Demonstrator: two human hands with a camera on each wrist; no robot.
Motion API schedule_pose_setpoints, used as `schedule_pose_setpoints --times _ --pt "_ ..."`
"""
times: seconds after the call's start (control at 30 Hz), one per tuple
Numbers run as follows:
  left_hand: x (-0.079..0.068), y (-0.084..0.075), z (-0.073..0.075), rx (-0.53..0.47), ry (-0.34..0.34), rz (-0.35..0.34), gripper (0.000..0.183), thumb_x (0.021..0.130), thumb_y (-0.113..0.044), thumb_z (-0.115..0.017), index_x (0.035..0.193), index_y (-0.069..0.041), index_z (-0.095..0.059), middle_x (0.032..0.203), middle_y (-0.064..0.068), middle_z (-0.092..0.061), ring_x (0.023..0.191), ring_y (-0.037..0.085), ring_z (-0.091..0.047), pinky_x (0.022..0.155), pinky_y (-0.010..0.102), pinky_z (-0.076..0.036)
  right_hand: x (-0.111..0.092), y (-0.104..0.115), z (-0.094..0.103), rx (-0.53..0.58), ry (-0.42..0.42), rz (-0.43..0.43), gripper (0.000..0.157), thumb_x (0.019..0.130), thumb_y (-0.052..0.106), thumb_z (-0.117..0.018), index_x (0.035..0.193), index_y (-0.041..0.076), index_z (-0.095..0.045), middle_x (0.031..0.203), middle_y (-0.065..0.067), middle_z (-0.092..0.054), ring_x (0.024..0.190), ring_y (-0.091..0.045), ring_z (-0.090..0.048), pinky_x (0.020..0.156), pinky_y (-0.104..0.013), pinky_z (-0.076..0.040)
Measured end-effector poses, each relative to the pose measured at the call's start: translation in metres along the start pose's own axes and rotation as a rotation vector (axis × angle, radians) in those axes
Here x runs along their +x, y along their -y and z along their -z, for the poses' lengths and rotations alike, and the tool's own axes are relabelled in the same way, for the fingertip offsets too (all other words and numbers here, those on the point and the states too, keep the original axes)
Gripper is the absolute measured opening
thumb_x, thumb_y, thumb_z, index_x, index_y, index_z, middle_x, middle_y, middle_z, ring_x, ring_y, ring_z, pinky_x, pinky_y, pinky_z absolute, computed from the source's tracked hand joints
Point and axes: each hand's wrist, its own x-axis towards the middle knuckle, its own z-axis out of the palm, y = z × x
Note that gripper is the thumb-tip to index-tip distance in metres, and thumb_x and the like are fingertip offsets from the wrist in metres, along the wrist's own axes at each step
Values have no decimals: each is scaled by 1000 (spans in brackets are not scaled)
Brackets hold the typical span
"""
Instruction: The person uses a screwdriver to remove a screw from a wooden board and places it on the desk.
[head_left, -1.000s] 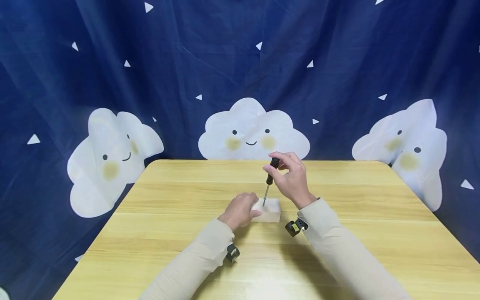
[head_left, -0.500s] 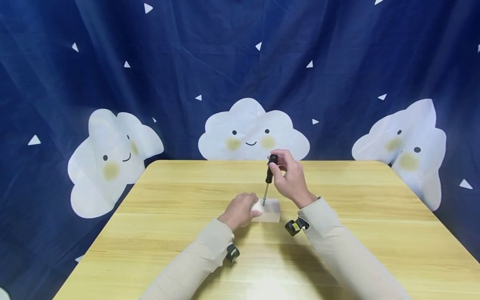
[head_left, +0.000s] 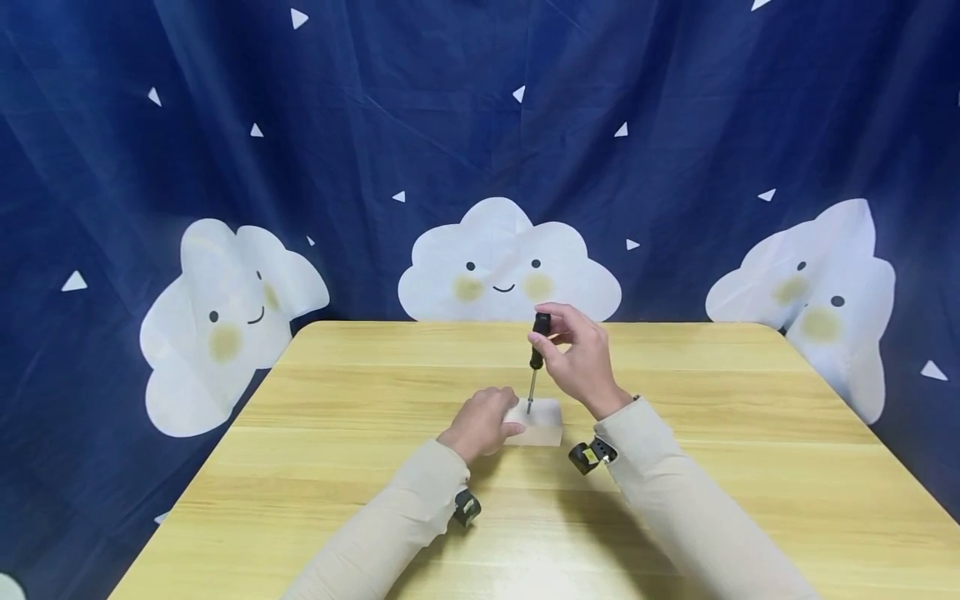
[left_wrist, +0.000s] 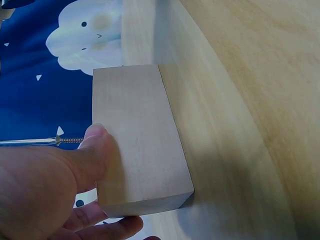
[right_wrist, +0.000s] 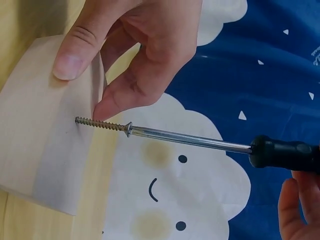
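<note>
A pale wooden block [head_left: 546,427] lies on the table, and my left hand [head_left: 482,423] grips its left end. In the left wrist view the thumb [left_wrist: 95,145] presses one edge of the block [left_wrist: 137,135], with fingers bent round the end. My right hand [head_left: 583,358] pinches the black handle of a screwdriver [right_wrist: 285,154] near its top, thumb on one side and fingers on the other. The screwdriver stands almost upright, its tip at the head of a screw [right_wrist: 104,124]. The screw's point meets the block's upper face, and most of its thread shows outside the wood.
The light wooden table [head_left: 337,400] spreads around both hands. Behind its far edge hangs a dark blue curtain [head_left: 360,125] with white clouds and small triangles. A small black camera [head_left: 467,507] sits at the left wrist, and another camera [head_left: 588,457] at the right.
My right fingers have shifted on the handle, spreading and closing around it. The handle's top has tilted slightly left, making the screwdriver a little more upright. My left hand and the block stay put.
</note>
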Motion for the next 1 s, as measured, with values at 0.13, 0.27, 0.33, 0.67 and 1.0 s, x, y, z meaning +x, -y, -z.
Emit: schedule_pose_setpoints --times 0.13,0.27,0.33,0.67,1.0 --pt "0 -1 1 -4 1 3 42 86 -29 -74 117 -3 -62 108 11 -66 97 26 -62 87 38 -52 0 1 1 19 54 -5 35 83 -11 -68 116 -3 -62 89 -17 -71 79 -27 -69 67 -37 -59" --pt "0 0 1 -5 -1 -6 42 86 -28 -74 117 -3 -62 109 12 -66 99 27 -62 89 39 -51 -1 -1 -2 69 52 9 39 80 -11 -72 118 -4 -61 92 -19 -69 80 -30 -68 67 -41 -59" --pt "0 0 1 -4 2 -3 42 87 -28 -73 118 -3 -62 111 12 -66 103 27 -62 91 39 -51 -2 -1 -4 88 18 21 43 75 -9 -78 115 -3 -63 89 -19 -65 75 -30 -66 63 -42 -59" --pt "1 2 2 -14 0 0 43 86 -29 -74 118 -3 -62 109 12 -66 98 26 -62 87 38 -51 -1 -1 -6 31 39 15 36 84 -11 -67 119 -4 -60 88 -16 -67 77 -25 -68 68 -31 -58" --pt "0 1 3 -7 9 -14 46 87 -26 -74 124 -1 -60 113 14 -65 104 28 -61 93 39 -50 -1 1 -7 35 -4 -24 41 74 -2 -82 113 -1 -66 89 -15 -58 76 -25 -63 66 -32 -59"
